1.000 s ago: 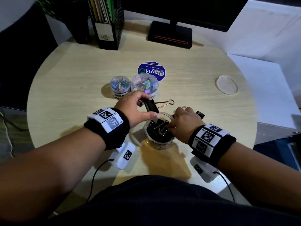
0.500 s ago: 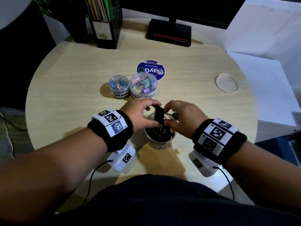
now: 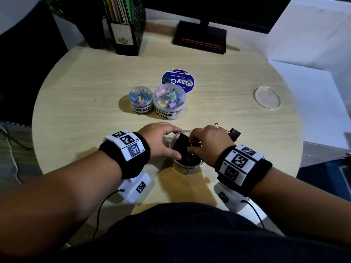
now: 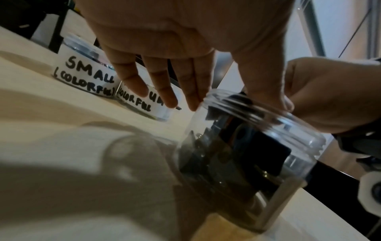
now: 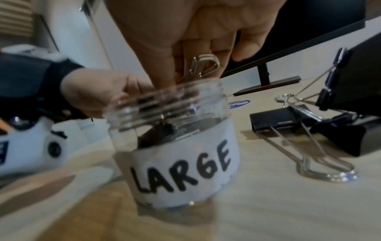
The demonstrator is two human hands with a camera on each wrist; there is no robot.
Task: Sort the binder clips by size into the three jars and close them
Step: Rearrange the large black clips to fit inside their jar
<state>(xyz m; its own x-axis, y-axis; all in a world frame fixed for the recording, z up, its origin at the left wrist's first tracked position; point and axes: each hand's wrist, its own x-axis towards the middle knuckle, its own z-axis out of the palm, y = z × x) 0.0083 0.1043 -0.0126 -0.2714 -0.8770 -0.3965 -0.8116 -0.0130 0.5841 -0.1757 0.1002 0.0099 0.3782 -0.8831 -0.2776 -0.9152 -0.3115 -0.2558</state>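
The open clear jar labelled LARGE point(image 3: 187, 165) point(image 5: 181, 159) point(image 4: 247, 146) stands near the table's front edge and holds several black clips. My left hand point(image 3: 176, 143) point(image 4: 241, 104) straddles its rim, index finger outside and thumb at the near side, holding it. My right hand point(image 3: 190, 147) point(image 5: 195, 70) pinches the wire handles of a large black binder clip point(image 3: 182, 141) that stands in the jar's mouth. Loose large black clips point(image 3: 234, 133) point(image 5: 274, 120) lie just right of the jar. The small jar point(image 3: 141, 103) point(image 4: 86, 73) and medium jar point(image 3: 169, 105) point(image 4: 142, 101) stand lidded behind.
A clear round lid point(image 3: 266, 96) lies at the table's right. A blue round label point(image 3: 178, 80) sits behind the medium jar. At the back edge stand a monitor base point(image 3: 199, 38) and a black file holder point(image 3: 125, 25).
The large black clip, held up over the jar by my left hand and then by both hands, has gone down into the jar's mouth. My left hand has shifted onto the rim.
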